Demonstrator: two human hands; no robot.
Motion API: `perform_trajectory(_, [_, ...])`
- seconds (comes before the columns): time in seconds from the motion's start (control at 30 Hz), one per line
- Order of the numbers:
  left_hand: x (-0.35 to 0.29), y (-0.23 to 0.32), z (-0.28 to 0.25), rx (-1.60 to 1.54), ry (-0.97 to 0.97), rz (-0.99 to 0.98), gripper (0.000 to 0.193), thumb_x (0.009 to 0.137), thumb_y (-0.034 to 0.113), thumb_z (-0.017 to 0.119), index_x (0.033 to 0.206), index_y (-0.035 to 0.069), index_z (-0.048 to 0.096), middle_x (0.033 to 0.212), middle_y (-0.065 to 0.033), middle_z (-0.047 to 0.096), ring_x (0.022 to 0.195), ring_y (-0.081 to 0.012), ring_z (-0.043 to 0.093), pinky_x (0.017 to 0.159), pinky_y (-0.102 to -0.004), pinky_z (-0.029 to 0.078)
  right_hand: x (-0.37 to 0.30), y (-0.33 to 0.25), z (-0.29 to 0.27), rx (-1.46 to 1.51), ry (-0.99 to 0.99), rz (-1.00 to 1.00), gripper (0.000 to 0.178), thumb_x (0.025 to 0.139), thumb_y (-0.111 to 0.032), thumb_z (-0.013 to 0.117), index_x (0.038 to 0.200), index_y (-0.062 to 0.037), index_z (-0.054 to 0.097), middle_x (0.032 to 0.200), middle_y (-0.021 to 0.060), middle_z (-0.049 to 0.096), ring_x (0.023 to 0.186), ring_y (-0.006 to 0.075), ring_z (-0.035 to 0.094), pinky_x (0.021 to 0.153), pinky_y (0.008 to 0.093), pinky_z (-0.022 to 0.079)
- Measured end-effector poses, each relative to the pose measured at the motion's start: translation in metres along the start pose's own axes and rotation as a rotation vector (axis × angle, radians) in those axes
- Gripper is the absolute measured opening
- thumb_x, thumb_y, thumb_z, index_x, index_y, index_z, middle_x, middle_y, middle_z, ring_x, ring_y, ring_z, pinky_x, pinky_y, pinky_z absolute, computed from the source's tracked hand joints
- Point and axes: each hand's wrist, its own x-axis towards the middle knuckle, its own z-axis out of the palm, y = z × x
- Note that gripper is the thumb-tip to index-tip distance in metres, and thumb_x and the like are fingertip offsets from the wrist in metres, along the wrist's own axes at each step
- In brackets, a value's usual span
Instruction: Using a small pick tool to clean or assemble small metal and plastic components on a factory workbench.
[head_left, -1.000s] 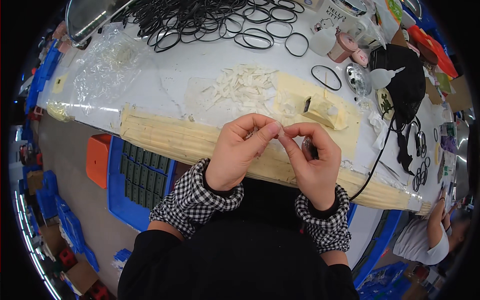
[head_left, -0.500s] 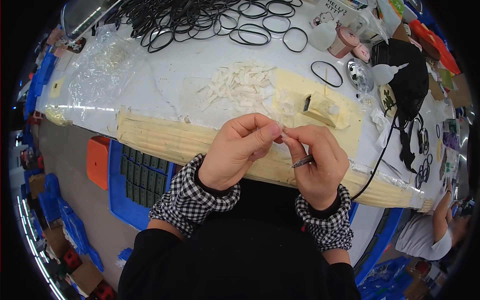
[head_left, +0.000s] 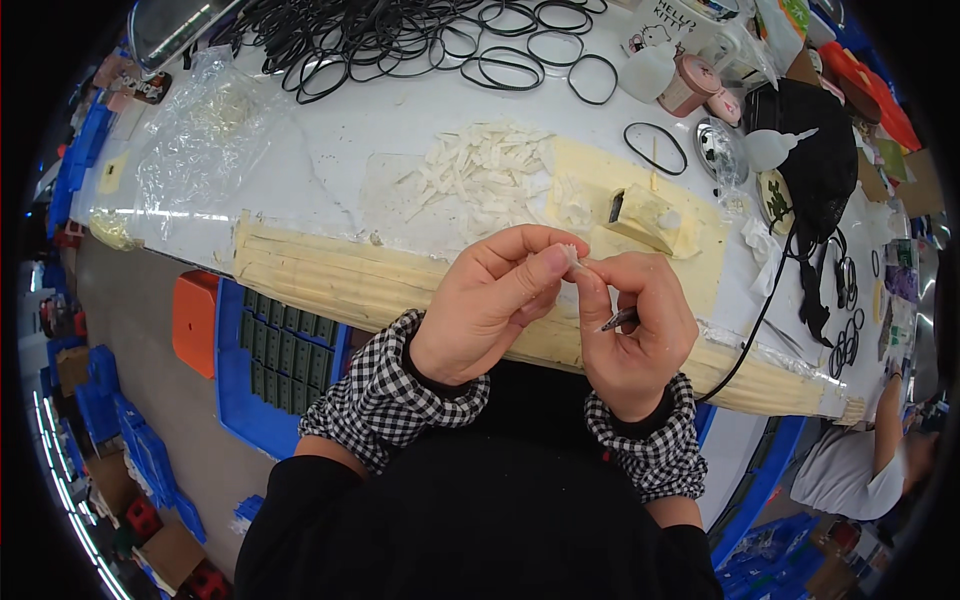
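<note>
On my feed, the left hand and right hand pinch a whitish scrap between them, the right also holding a pointed tool; beyond both hands, pale strips lie on the table.

On my feed, grey floor fronts the white table (orange stool near it), strip lights to its left.

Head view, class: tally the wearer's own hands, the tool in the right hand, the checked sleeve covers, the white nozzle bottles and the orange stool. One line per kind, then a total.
Wearer's hands: 2
Held tool: 1
Checked sleeve covers: 2
White nozzle bottles: 2
Orange stool: 1
Total: 8
</note>
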Motion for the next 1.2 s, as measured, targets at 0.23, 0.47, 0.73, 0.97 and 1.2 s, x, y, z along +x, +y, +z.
perform_trajectory(0.23, [0.0,-0.004,-0.002,-0.04,-0.011,-0.006,0.016,0.093,0.014,0.057,0.103,0.002,0.06,0.075,0.0047,0.051,0.06,-0.0024,0.037,0.054,-0.0164,0.031,-0.003,0.0,0.002,-0.057,0.062,-0.063,0.013,0.074,-0.001,0.073,0.078,-0.0015,0.06,0.068,0.0093,0.059,0.056,0.0203,0.058,0.048,0.027,0.044])
perform_trajectory(0.47, [0.0,-0.005,-0.006,-0.11,-0.046,-0.04,0.016,0.094,0.013,0.056,0.103,0.001,0.059,0.075,0.0037,0.052,0.059,-0.0032,0.037,0.055,-0.0165,0.032,-0.006,0.008,0.005,-0.198,0.139,-0.232,0.016,0.072,-0.006,0.076,0.078,-0.0057,0.061,0.067,0.0061,0.058,0.054,0.0194,0.056,0.046,0.0276,0.044])
perform_trajectory(0.73, [-0.002,0.002,-0.005,-0.154,-0.064,-0.156,0.015,0.094,0.013,0.054,0.102,0.001,0.058,0.077,0.0033,0.053,0.06,-0.0025,0.036,0.056,-0.0168,0.032,-0.01,0.008,0.005,-0.105,0.096,-0.223,0.018,0.07,-0.005,0.077,0.078,-0.0067,0.061,0.067,0.0049,0.058,0.054,0.0185,0.056,0.045,0.0271,0.044])
perform_trajectory(0.97, [-0.002,0.012,-0.007,-0.063,-0.113,-0.234,0.018,0.093,0.02,0.053,0.092,0.002,0.053,0.077,0.0027,0.047,0.058,-0.0014,0.034,0.055,-0.0172,0.031,-0.001,-0.003,-0.009,-0.002,-0.152,-0.089,0.021,0.072,-0.017,0.076,0.081,-0.0074,0.06,0.068,0.0046,0.058,0.055,0.0197,0.055,0.048,0.0285,0.043])
perform_trajectory(1.2, [-0.005,0.016,-0.009,-0.018,-0.194,-0.246,0.02,0.093,0.022,0.051,0.086,0.003,0.048,0.08,0.0013,0.045,0.056,-0.0006,0.033,0.052,-0.0178,0.027,0.002,0.006,-0.017,-0.263,-0.318,-0.123,0.035,0.074,-0.04,0.07,0.078,-0.0083,0.055,0.064,0.0046,0.049,0.056,0.023,0.052,0.05,0.0327,0.04])
